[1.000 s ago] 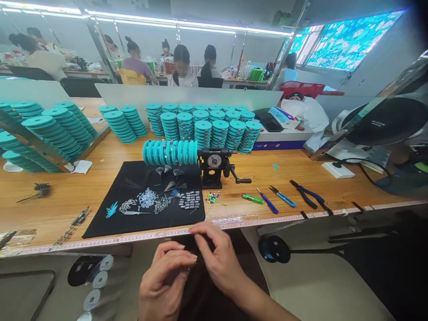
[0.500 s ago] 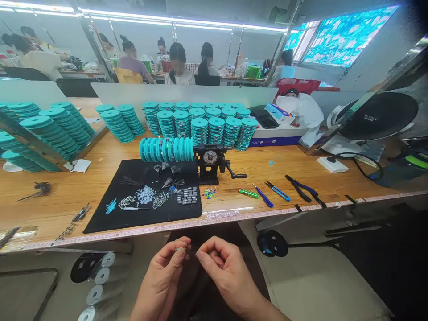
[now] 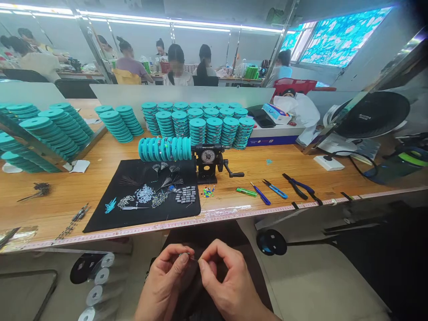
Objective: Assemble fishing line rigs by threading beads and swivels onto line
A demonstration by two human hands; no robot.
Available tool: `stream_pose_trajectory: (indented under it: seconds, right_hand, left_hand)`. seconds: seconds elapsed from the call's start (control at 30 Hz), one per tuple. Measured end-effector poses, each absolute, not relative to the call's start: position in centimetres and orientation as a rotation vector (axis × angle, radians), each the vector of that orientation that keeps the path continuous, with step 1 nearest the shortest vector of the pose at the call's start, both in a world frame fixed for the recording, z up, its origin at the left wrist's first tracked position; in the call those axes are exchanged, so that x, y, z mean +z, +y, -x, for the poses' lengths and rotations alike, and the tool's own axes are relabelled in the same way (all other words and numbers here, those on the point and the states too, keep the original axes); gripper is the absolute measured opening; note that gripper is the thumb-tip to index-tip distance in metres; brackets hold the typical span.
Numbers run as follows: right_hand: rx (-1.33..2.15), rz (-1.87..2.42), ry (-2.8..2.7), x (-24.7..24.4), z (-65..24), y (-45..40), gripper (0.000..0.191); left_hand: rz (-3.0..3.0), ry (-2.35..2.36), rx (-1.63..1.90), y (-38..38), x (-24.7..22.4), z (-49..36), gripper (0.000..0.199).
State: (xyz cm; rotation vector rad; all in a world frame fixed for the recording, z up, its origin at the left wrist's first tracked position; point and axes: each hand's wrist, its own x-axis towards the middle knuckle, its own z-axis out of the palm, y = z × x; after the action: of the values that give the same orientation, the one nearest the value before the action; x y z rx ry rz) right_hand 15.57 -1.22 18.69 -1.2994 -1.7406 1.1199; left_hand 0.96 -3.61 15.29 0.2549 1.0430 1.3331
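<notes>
Left hand (image 3: 165, 278) narrow, thumb and fingertips pinched on a tiny pale item (image 3: 190, 256), too small to identify, held in the air just below the wooden workbench (image 3: 227, 196) edge and its tape measure (image 3: 160, 227). Right hand (image 3: 227, 278) also narrow, fingertips (image 3: 203, 263) just beside the item; any grip impossible to tell.

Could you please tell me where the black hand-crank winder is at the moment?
In the head view, the black hand-crank winder stands on the wooden bench just beyond the right end of the black mat, with a row of teal spools on its shaft reaching left.
</notes>
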Motion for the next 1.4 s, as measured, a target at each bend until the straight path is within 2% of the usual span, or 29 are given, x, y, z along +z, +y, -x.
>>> stream_pose_trajectory:
  seconds: [0.13, 0.4, 0.67, 0.9, 1.13, 1.4]
  right_hand:
    - [1.223, 1.279, -1.674, 18.65, -15.46, -1.22, 0.009]
    - [0.784, 1.342, -1.862, 18.11, -15.32, -1.58, 0.010]
    - [0.675, 1.251, -1.931, 18.37, -15.38, -1.38, 0.012]
    - [0.714, 1.304, -1.933, 18.17, -15.47, -1.60, 0.012]
    - [0.930, 1.404, -1.855, 18.55, -15.39, -1.39, 0.011]
    - [1.127, 1.368, -1.807, 17.99, -15.40, -1.26, 0.016]
  left_hand:
    - [-0.271, 1.089, 1.369, -3.89, 15.79, -1.37, 0.023]
    - [-0.245, 0.996, 1.344, -3.84, 15.78, -1.74, 0.025]
    - [-0.269, 0.998, 1.342, -3.75, 15.43, -1.73, 0.029]
    - [-0.295, 0.968, 1.364, -3.81, 15.23, -1.82, 0.027]
    - [-0.361, 1.001, 1.365, -3.87, 15.31, -1.87, 0.026]
    - [-0.698, 1.200, 1.360, -3.82, 15.42, -1.13, 0.019]
